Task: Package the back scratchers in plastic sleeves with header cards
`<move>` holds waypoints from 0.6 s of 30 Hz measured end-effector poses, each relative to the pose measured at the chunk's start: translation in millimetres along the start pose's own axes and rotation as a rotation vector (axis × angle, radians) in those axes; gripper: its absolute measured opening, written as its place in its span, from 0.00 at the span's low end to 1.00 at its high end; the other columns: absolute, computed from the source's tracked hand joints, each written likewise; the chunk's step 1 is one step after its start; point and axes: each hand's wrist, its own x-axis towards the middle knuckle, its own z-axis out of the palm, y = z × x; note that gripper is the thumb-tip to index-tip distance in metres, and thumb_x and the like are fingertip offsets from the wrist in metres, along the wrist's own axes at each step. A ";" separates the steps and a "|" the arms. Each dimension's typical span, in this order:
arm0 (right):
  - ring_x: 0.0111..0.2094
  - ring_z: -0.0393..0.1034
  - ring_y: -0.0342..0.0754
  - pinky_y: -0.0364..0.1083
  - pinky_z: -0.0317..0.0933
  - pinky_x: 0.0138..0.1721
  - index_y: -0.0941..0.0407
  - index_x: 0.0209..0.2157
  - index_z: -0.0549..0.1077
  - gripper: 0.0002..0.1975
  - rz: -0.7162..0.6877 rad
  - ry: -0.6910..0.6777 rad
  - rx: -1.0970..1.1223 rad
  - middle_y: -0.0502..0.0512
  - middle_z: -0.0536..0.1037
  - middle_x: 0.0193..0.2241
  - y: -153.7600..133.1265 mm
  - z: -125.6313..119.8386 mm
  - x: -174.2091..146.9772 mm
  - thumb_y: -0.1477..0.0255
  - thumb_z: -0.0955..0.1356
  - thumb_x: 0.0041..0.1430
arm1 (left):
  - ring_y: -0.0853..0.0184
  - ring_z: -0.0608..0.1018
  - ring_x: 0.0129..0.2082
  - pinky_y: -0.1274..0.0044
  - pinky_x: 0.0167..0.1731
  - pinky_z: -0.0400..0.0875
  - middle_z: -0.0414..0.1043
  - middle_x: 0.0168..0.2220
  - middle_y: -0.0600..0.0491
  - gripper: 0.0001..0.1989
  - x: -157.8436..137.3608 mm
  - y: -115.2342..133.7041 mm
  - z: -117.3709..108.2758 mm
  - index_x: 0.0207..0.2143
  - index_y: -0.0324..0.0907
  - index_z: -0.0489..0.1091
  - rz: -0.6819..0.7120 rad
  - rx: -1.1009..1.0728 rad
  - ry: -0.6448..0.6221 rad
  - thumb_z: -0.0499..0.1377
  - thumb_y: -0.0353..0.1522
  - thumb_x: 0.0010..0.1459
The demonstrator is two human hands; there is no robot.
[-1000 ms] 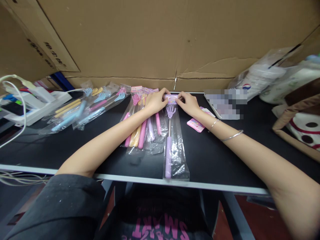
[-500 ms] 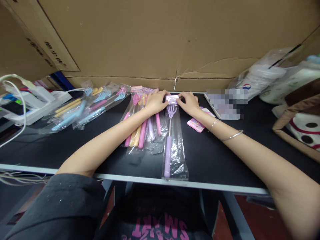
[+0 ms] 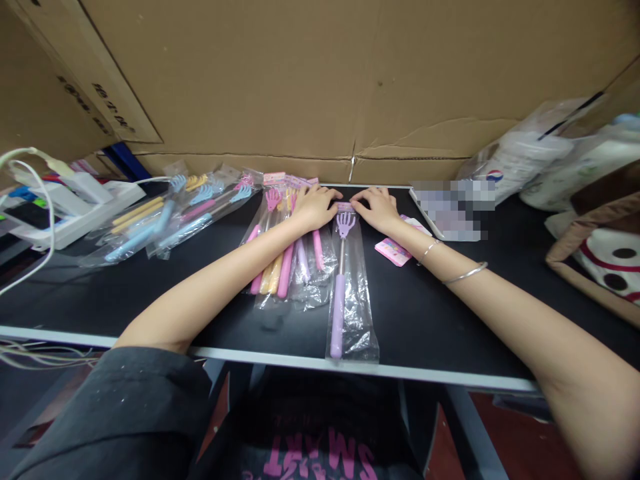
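Note:
A purple back scratcher (image 3: 338, 313) with a hand-shaped head and metal rod lies upright to me in a clear plastic bag (image 3: 361, 300). Across the top of this bag sits a small pink-purple header card (image 3: 345, 207). My left hand (image 3: 316, 207) pinches the card's left end, thumb below and fingers above. At the right end my right hand (image 3: 376, 208) does the same, fingers bent. The fingertips partly cover the card. Left of the bag, under my left hand and forearm, several bagged pink, yellow and purple back scratchers (image 3: 285, 270) overlap.
Loose pink header cards (image 3: 393, 251) lie beneath my right wrist. Farther left are bagged blue and yellow back scratchers (image 3: 135, 233) and a white power strip (image 3: 75, 223). A phone-like flat object (image 3: 445, 213), a bagged cup (image 3: 525, 160) and a brown-handled bag (image 3: 600, 247) occupy the right.
The header card has gone from a taller, shiny face to a narrower, printed strip lying flatter at the bag's top. Both hands stay at its ends, their fingers slightly shifted.

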 end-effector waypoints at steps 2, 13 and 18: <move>0.60 0.61 0.66 0.66 0.55 0.57 0.53 0.41 0.77 0.12 0.006 -0.001 -0.014 0.63 0.76 0.52 -0.8 -0.2 0.0 0.65 0.64 0.65 | 0.54 0.69 0.63 0.60 0.64 0.57 0.74 0.60 0.48 0.20 -0.8 -0.7 0.7 0.57 0.42 0.72 0.021 0.011 0.023 0.50 0.34 0.67; 0.56 0.62 0.65 0.65 0.57 0.55 0.53 0.41 0.73 0.10 -0.044 -0.011 -0.069 0.64 0.76 0.51 1.4 0.6 0.2 0.66 0.63 0.64 | 0.57 0.78 0.49 0.65 0.51 0.65 0.81 0.44 0.42 0.17 -7.8 18.8 -27.8 0.48 0.39 0.76 0.402 0.380 0.086 0.50 0.28 0.65; 0.56 0.63 0.65 0.64 0.58 0.55 0.52 0.40 0.73 0.09 -0.064 -0.017 -0.079 0.63 0.76 0.50 2.1 -0.6 -1.0 0.68 0.63 0.62 | 0.59 0.78 0.50 0.69 0.50 0.64 0.81 0.48 0.46 0.16 -24.2 32.6 -49.6 0.53 0.41 0.74 0.511 0.453 -0.116 0.56 0.31 0.63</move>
